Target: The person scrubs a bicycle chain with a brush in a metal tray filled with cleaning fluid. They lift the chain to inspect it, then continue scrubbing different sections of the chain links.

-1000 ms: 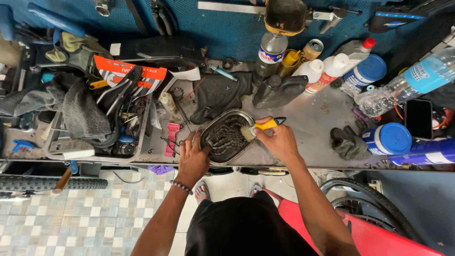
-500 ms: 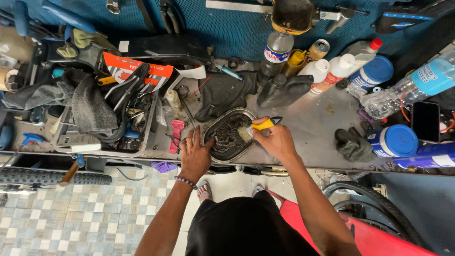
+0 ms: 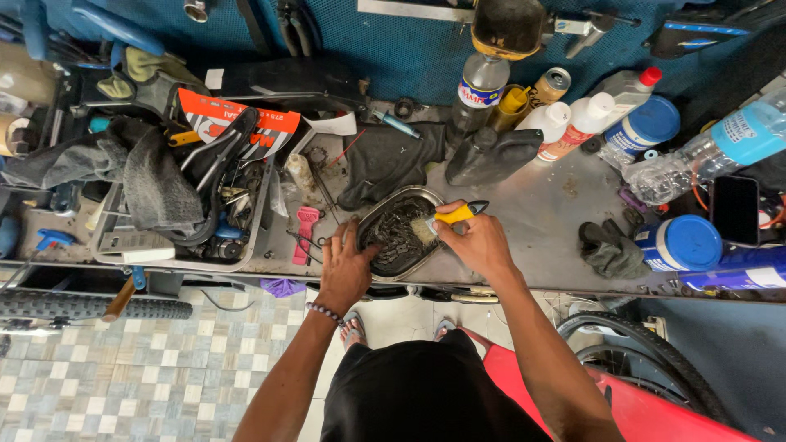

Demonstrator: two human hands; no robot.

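Metal tray [image 3: 372, 219] on workbench [image 3: 540, 221], near front edge, chain [image 3: 397, 236] inside. Left hand [image 3: 345, 268] on tray's left rim; right hand [image 3: 479, 244] at right rim, brush [image 3: 446, 219] reaching into tray. Rag [image 3: 385, 160] behind tray. Jug [image 3: 491, 155] right of rag, bottles [image 3: 573, 123] behind jug by wall. Tool bin [image 3: 184, 205] left of tray. Glove [image 3: 610, 250] right of right hand, tub [image 3: 679, 243] just beyond glove, phone [image 3: 734, 209] behind tub. Tyre [image 3: 90, 307] below bench edge, far left.

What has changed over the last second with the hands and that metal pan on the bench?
Very little. The right hand keeps its grip on the yellow-handled brush, bristles in the metal pan on the dark chain; any brush movement is too slight to tell. The left hand stays on the pan's near rim. Only the camera view shifted slightly; bottles and rags kept their places.
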